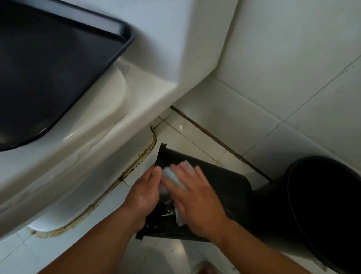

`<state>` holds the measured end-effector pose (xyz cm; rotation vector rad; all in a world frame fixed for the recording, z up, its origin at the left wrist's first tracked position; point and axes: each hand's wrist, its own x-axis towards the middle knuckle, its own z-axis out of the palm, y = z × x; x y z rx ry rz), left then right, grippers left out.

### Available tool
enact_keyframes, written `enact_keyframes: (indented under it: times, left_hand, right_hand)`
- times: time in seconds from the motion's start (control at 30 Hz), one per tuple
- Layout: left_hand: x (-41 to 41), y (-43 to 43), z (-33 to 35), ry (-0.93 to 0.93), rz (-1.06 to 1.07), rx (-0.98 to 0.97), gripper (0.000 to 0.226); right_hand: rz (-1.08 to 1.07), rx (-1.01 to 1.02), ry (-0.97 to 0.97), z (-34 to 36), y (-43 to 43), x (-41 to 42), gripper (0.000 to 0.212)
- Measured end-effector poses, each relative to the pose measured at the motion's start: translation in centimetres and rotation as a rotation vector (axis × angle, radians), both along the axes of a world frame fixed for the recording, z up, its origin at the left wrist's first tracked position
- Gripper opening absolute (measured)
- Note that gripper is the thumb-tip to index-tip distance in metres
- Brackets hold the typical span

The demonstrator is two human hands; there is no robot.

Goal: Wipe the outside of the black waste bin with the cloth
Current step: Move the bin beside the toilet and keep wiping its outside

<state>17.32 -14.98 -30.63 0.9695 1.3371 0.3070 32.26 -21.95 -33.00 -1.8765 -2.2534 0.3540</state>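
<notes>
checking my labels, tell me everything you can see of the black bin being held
The black waste bin is tipped on its side over the white floor tiles, close to the toilet base. It looks like matte plastic, with a raised lip and small tabs at its left end. The left hand grips that end; the right hand presses a pale blue cloth flat on its side. Whitish wet streaks show by the cloth.

I'm looking at a bathroom, probably a home's: white toilet (83, 141) left of the fingers (193, 176), tiled wall (301, 71) and floor (196, 141) beyond them.
</notes>
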Motion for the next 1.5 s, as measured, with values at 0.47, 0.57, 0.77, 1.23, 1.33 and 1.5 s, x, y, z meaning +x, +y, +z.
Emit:
enact_keyframes:
  times: [0.47, 0.57, 0.77, 1.23, 1.33, 1.5]
  left_hand:
    - [0.0, 0.1, 0.1, 0.004, 0.032, -0.047, 0.053]
    - [0.1, 0.0, 0.5, 0.0, 0.017, -0.033, 0.05]
    - [0.2, -0.2, 0.5, 0.04, 0.031, -0.018, 0.045]
    - [1.3, -0.6, 0.6, 0.089, 0.075, 0.005, 0.044]
    - [1.2, -0.6, -0.1, 0.091, 0.058, 0.001, 0.066]
    - [1.0, -0.4, -0.5, 0.062, 0.092, 0.009, 0.034]
  right_hand:
    - [0.056, -0.005, -0.062, -0.3, -2.7, -1.5, 0.068]
    - [0.141, -0.02, -0.137, -0.4, -2.1, 1.6, 0.066]
    - [-0.392, -0.033, -0.034, 0.1, 0.1, -0.3, 0.056]
    - [-0.823, -0.022, -0.041, -1.9, -3.6, 1.0, 0.057]
    - [-0.481, 0.004, -0.008, -1.6, -3.1, -3.1, 0.058]
    - [-0.529, 0.027, -0.036, -2.9, -5.9, 1.1, 0.061]
